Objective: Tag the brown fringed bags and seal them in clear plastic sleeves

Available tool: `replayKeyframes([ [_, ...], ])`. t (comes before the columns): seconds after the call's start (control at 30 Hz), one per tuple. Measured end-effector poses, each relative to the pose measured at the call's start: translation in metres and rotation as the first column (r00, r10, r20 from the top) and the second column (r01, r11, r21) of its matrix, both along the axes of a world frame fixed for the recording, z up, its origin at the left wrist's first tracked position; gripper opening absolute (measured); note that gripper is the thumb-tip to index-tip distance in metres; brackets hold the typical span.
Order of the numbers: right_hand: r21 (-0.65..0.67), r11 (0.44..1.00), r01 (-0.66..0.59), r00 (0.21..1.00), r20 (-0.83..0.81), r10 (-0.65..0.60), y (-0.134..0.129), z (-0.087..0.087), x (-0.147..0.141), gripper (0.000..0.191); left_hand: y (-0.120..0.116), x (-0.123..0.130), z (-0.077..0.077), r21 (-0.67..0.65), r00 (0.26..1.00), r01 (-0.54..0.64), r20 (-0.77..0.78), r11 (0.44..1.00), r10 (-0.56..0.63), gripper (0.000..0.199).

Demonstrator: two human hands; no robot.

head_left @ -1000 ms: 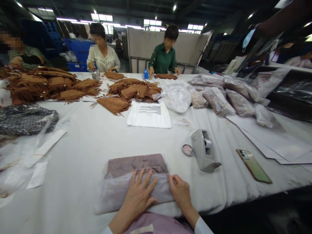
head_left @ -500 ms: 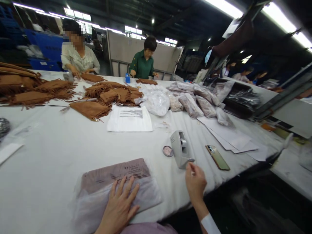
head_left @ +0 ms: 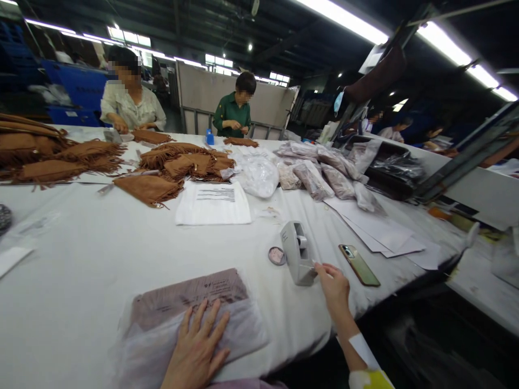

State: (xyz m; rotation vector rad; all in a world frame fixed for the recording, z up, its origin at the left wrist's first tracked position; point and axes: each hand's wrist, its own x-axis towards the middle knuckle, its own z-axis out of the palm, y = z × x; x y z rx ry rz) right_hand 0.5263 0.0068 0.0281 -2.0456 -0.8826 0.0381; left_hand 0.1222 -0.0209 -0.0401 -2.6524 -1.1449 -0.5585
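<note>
My left hand (head_left: 198, 343) lies flat, fingers spread, on a clear plastic bag (head_left: 243, 324) with dark print. Inside the bag is a flat mauve-brown item (head_left: 162, 302); its kind does not show. To the right, my right hand (head_left: 334, 286) pinches the end of the clear tape at the cutter of a grey tape dispenser (head_left: 290, 246). The tape itself is thin and hard to see. Beside the dispenser's left side sits a small round dish (head_left: 277, 255) with something pinkish in it.
A phone (head_left: 359, 265) and white paper sheets (head_left: 373, 232) lie right of the dispenser. Farther back are bagged items (head_left: 312, 178), a printed white bag stack (head_left: 213, 205) and brown fringed bags (head_left: 150, 189). Two people (head_left: 233, 113) work across the table.
My right hand has shifted slightly right and its wrist has turned, with the fingertips still by the cutter. My left hand stays on the bag. The view has tilted a little.
</note>
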Motion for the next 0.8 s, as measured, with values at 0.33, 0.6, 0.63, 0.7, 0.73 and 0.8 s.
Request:
replayKeyframes([
  [0.33, -0.049, 0.997, -0.054, 0.962, -0.269, 0.039, -0.036, -0.026, -0.025, 0.051, -0.001, 0.0, 0.0, -0.034, 0.999, -0.005, -0.032, 0.999, 0.004, 0.059],
  [0.6, -0.157, 0.984, -0.086, 0.974, -0.221, 0.05, -0.039, -0.038, -0.028, 0.05, -0.002, 0.0, 0.008, -0.087, 0.999, -0.027, -0.03, 0.996, 0.024, 0.058],
  [0.63, -0.175, 0.977, -0.12, 0.974, -0.212, 0.081, -0.041, -0.037, -0.033, 0.05, -0.002, 0.0, 0.009, -0.101, 0.999, -0.027, -0.031, 0.994, 0.024, 0.059],
  [0.7, -0.195, 0.957, -0.212, 0.963, -0.21, 0.171, -0.042, -0.028, -0.047, 0.048, -0.002, -0.001, 0.013, -0.131, 0.999, -0.027, -0.032, 0.991, 0.023, 0.06],
  [0.73, -0.203, 0.936, -0.286, 0.946, -0.214, 0.243, -0.041, -0.02, -0.057, 0.045, -0.001, -0.001, 0.014, -0.144, 0.999, -0.029, -0.03, 0.989, 0.024, 0.06],
  [0.8, -0.227, 0.83, -0.509, 0.857, -0.218, 0.467, -0.036, 0.004, -0.08, 0.038, -0.001, -0.002, 0.017, -0.167, 0.999, -0.034, -0.021, 0.985, 0.031, 0.06],
])
